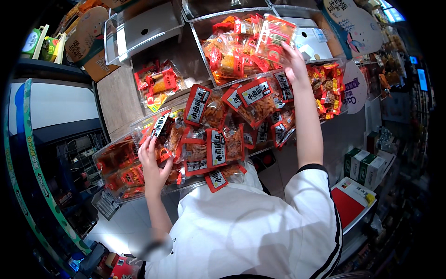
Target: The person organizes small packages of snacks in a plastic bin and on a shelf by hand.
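Observation:
My right hand (294, 61) grips a clear and red snack packet (275, 39) by its lower right side, over a clear plastic bin of red snack packets (226, 57). My left hand (153, 167), fingers and thumb spread, touches packets at the left part of the near bins; whether it grips one cannot be told. Between my hands, red, white and black snack packets (216, 148) lie heaped over the near bins. A small group of red and yellow packets (158, 83) rests on the wooden surface beyond my left hand.
A clear bin (148, 26) with a white base stands at the far left. At the right is a bin of small red packets (325, 87). Dark red packets (116, 157) fill the near left bin. Cartons (364, 167) stand at the right, and a green-edged shelf (41, 174) is at the left.

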Available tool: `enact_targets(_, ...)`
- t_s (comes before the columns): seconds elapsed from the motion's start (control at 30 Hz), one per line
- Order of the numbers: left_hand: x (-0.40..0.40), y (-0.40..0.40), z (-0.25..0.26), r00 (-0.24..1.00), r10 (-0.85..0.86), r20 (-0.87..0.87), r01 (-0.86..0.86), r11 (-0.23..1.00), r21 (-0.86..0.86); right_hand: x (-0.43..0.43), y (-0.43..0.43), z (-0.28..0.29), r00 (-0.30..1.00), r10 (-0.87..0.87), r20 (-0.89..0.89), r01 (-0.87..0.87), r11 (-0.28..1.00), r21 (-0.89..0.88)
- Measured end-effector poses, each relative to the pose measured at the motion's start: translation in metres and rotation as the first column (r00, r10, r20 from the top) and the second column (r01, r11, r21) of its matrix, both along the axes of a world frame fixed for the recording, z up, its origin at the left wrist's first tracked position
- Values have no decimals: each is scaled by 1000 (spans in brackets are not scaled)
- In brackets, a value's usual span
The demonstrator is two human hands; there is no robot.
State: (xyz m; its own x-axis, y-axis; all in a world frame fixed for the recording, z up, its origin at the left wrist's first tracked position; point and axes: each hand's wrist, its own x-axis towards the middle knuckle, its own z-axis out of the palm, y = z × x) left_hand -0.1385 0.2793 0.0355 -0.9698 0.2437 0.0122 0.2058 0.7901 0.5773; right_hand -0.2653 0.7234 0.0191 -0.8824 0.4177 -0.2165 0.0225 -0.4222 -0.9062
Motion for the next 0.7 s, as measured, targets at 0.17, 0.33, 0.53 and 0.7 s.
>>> enact_targets(0.17,-2,-4,30,997,-68,48,54,965,257,86,-37,33,991,-74,-115,29,936,-352)
enact_targets(0.33,5,9,30,1000,0,25,-14,818,575,157,-97,46,982,174,-70,-186,954,-237)
enact_targets(0.53,34,41,43,899,-334,282,-130,411,902,193,-193,61,847,527,-66,-530,830,-172)
enact_targets(0.7,55,28,46,811,-198,551,-503,246,828,202,-260,68,797,603,32,-603,798,-13)
